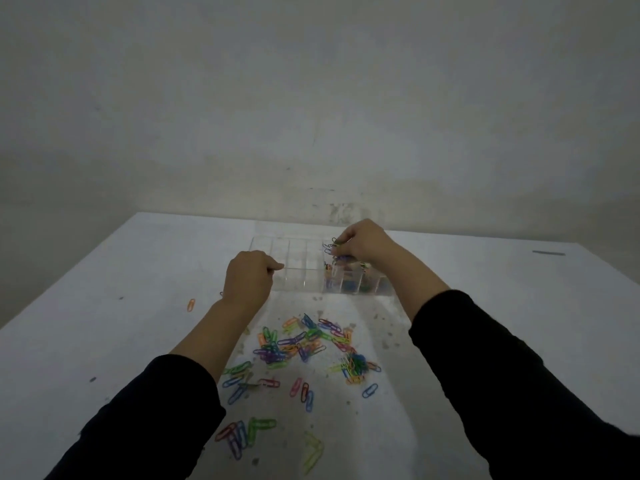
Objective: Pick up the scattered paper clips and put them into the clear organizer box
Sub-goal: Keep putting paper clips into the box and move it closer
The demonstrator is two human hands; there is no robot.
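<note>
Several coloured clips hang as a tangled bunch (333, 249) from the right hand (362, 245), whose fingertips are pinched together over the right end of the clear organizer box (294, 268). That box sits on the counter (104, 306) at about twelve o'clock from the main scatter, its right-hand compartments already holding a mix of clips (349, 275), its left and middle cells looking bare.

The left hand (247, 280) has its fingers curled and rests against the box's left near corner; whether it holds anything inside the curl cannot be told, though it seems placed to steady the box.

The step in hand, as I judge it, is the drop. To do it well, bring the bunch down until it is inside the walls of one cell before easing the pinch, since linked clips tend to swing and catch on a divider or spill over the rim. Open the fingers fully so no clip stays hooked on a fingertip. Keep the left hand bracing the light plastic box so it does not slide.

Plenty remains: the scattered paper clips (298, 341) lie thick at six o'clock from the box, a knot (355, 367) sits at five o'clock, more trail towards the sleeves, and one orange clip (190, 304) lies apart at eight o'clock.
</note>
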